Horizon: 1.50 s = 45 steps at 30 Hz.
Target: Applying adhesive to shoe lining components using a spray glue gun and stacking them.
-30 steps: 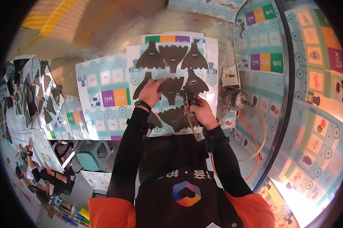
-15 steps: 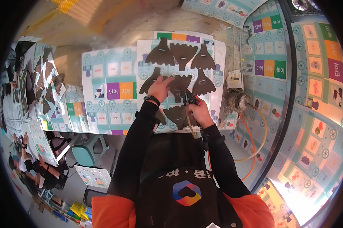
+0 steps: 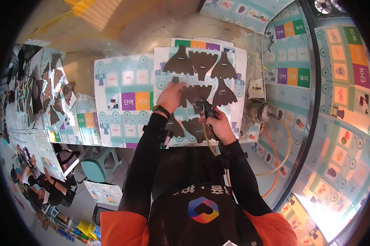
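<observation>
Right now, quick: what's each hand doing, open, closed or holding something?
Left hand: over the dark cutouts; blurred, so its grip cannot be told.
Right hand: closed, holding a black spray-gun-like tool.

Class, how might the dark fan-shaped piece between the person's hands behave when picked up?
The dark fan-shaped piece is probably light, since it looks thin and sheet-like. It may flop a little if lifted by one corner, being broad yet thin. Lying flat, it seems unlikely to roll.

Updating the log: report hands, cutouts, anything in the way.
Left hand over dark cutouts, contact unclear; right hand gripping black hose-fed tool. Cutouts in three rows. Thin hose crosses bottom row.
</observation>
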Each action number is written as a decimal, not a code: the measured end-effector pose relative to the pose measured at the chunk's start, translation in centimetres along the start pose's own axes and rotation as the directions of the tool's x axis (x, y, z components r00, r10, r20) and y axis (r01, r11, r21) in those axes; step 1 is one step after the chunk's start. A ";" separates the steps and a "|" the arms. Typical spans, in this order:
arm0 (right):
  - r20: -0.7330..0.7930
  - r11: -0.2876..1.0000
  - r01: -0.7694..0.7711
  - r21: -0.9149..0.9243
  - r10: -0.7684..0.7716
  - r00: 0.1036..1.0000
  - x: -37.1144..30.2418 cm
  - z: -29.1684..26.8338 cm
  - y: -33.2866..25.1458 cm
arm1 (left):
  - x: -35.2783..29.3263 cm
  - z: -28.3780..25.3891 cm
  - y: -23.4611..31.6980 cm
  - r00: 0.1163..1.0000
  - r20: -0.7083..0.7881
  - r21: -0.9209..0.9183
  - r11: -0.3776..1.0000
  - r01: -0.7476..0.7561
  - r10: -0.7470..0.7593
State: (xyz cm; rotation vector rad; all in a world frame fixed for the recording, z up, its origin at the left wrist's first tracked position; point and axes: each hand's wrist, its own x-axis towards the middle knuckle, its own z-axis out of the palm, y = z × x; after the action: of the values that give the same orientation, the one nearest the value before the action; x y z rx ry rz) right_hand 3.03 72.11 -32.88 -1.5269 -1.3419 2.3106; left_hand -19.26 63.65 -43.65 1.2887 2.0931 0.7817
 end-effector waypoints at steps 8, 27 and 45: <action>-0.031 0.970 0.066 -0.232 -0.075 0.997 3.1 5.4 -0.8 | 1.2 -5.5 -3.3 0.961 0.276 0.334 0.939 -0.086 -0.010; -0.145 0.973 -0.018 -0.232 -0.017 0.989 5.0 6.8 0.4 | 1.1 -5.8 -3.9 0.957 0.288 0.295 0.954 -0.056 -0.032; -0.285 0.989 0.057 -0.137 -0.095 0.954 4.8 -10.5 -11.7 | 13.9 4.7 9.9 0.994 0.048 0.146 0.984 -0.106 0.100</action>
State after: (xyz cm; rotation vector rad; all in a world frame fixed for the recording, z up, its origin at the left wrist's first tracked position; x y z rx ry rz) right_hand 4.18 88.15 -29.70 -1.7354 -1.4611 1.8950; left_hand -15.47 80.86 -41.85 1.4901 2.0997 0.6470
